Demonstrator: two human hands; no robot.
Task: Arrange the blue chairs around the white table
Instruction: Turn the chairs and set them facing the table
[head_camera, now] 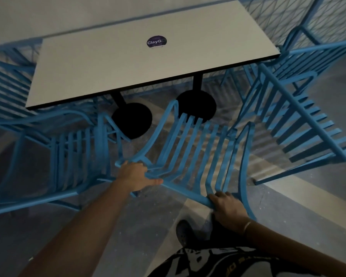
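Head view looks down on a blue slatted chair (196,152) held by its top back rail, its seat facing the near long edge of the white table (128,62). The left hand (137,175) is clenched around the rail's left corner where the armrest meets it; the right hand (227,205) is wrapped over the rail toward its right end. A second blue chair (74,156) stands just to the left, its frame close beside or touching the held one; which, cannot be told. A third blue chair (292,108) sits at the table's right end, near the held chair's right armrest. Two black round table bases (132,118) lie ahead of the seat.

Risks, as judgement: pushing straight in could drive the front legs against a base, or hook an armrest on either neighbour and drag it askew. The person's shoe (185,231) sits close behind the chair, so a backward pull could catch it.
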